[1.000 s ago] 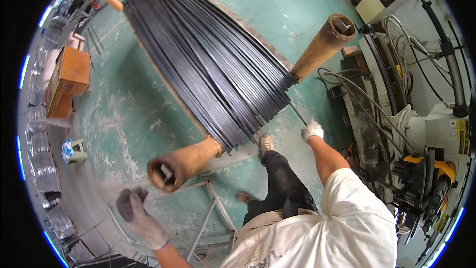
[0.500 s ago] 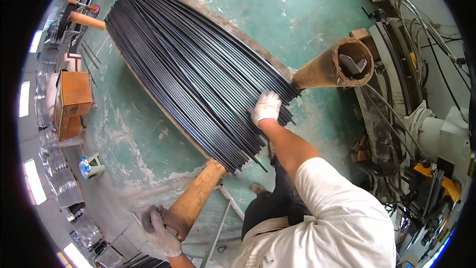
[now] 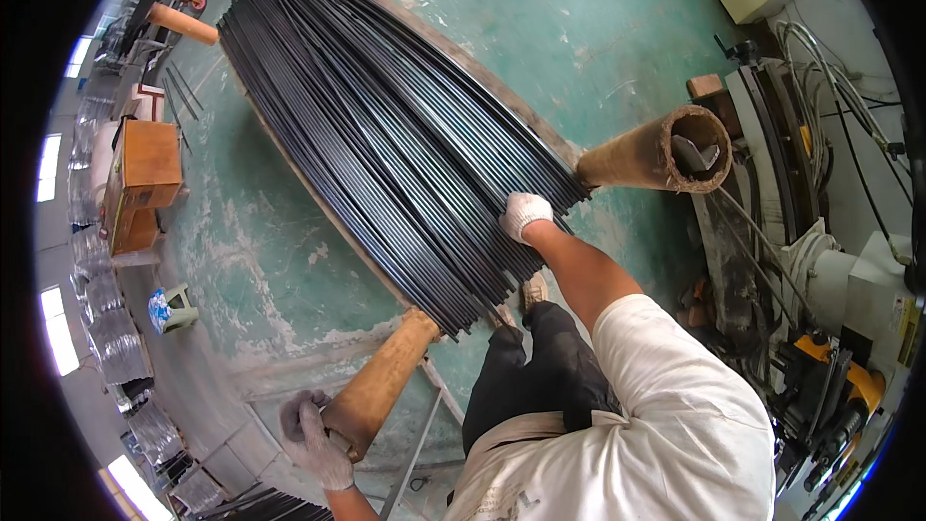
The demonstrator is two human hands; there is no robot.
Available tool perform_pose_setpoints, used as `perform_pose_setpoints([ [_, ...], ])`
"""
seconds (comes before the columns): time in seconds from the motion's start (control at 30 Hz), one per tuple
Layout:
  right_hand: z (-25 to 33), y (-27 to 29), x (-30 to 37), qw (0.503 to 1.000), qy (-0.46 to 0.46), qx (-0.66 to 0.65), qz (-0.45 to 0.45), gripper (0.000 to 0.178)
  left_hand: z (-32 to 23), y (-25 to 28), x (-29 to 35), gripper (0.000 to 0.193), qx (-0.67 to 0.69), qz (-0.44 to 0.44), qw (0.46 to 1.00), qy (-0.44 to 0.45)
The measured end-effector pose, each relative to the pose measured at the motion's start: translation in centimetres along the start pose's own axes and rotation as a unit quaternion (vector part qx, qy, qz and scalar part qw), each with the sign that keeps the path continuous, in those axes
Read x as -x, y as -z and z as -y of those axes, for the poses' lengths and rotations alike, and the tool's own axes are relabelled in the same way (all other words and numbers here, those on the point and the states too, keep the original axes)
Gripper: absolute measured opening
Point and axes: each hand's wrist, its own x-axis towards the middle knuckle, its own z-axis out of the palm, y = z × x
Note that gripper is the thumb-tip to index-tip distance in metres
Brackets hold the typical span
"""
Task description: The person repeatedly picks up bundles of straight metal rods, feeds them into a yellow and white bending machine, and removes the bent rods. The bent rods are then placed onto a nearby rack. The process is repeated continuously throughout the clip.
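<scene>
The right grip (image 3: 526,217) is now curled tighter on the black rods (image 3: 386,145) between the cardboard tubes (image 3: 391,367), contact kept. The left grip (image 3: 316,439) is bent at one tube's rim; neither hold can be confirmed.

Beyond our right hand (image 3: 527,216), we see open air above the black rods (image 3: 386,154); upright brown cardboard tubes (image 3: 391,374) obstruct sideways passage at both near corners.
</scene>
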Motion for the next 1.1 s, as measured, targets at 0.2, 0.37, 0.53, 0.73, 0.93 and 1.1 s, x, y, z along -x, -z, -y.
perform_pose_setpoints([
  [0.2,0.5,-0.3,0.6,1.000,0.014,0.018,0.007,0.041,0.4,0.6,-0.5,0.018,0.020,0.019,1.000,-0.014],
  [0.37,1.9,1.5,3.5,1.000,0.004,-0.010,-0.007,0.044,0.7,0.7,0.1,0.019,-0.021,0.003,0.998,-0.059],
  [0.53,1.0,0.5,6.7,0.978,0.001,-0.209,0.002,0.060,-0.6,-0.1,2.0,0.012,-0.134,-0.055,0.957,-0.253],
  [0.73,-3.3,-2.3,22.2,0.988,-0.026,-0.153,-0.012,0.065,-2.4,-4.9,10.2,0.025,-0.022,0.149,0.876,-0.459],
  [0.93,-13.6,-9.1,47.4,0.978,-0.162,-0.117,-0.055,0.050,12.7,-14.6,5.0,0.018,0.168,0.381,0.905,0.089],
  [1.1,-15.7,-11.2,65.8,0.956,-0.279,-0.049,-0.070,0.054,15.0,-22.2,1.8,0.044,0.301,0.493,0.768,0.275],
])
